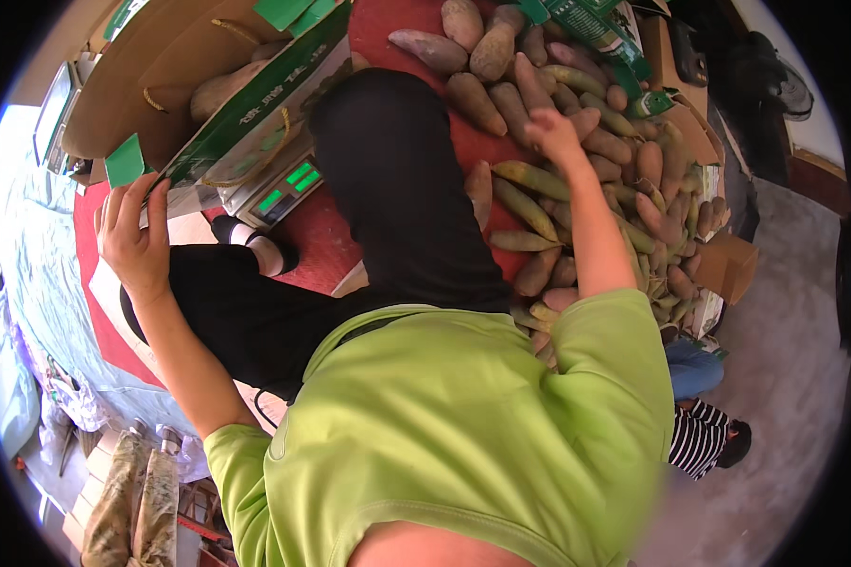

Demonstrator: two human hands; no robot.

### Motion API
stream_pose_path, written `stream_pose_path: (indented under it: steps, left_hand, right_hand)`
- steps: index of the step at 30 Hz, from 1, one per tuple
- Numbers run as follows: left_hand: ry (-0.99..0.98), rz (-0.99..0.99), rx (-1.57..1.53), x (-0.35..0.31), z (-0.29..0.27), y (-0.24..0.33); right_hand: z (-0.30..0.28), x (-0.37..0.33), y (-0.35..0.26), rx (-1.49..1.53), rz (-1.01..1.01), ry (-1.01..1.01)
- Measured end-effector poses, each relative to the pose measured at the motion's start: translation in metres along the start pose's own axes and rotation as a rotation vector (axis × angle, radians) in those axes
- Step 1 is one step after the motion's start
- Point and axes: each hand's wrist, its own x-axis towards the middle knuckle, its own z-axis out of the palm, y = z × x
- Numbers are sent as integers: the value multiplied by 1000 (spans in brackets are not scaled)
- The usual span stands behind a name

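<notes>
My left hand (134,236) grips the near corner of a cardboard box (113,104) at the upper left, its fingers bent over the edge. The box has a green and white printed side and yellow rope handles; large pale-brown roots (225,92) lie inside it. A digital scale (284,194) with lit green displays shows beneath the box. My right hand (555,139) is over the pile at the upper right. Its fingers are closed around a long pinkish root vegetable (532,83). Reddish-brown roots (476,102) and greenish ones (525,210) surround it.
Red cloth (388,38) lies under the pile and scale. Open cartons with green flaps (586,33) stand behind the pile, and a brown flap (726,265) juts out at right. My bent knee (388,142) rises between box and pile. Another person's striped garment (698,439) shows lower right.
</notes>
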Motion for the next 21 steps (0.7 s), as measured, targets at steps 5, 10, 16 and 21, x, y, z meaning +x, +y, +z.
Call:
stream_pose_path:
  steps: [5, 10, 16, 21]
  left_hand:
    - [15, -5, -48, 8, 18, 2]
    - [11, -23, -7, 4, 9, -1]
    - [-1, -15, 52, 3, 12, -2]
    - [-2, -9, 71, 2, 12, -2]
  right_hand:
    - [9, -66, 169, -152, 379, -36]
    - [49, -125, 176, -539, 366, -113]
    - [50, -141, 172, -630, 570, 17]
    - [49, -121, 150, -683, 325, -21]
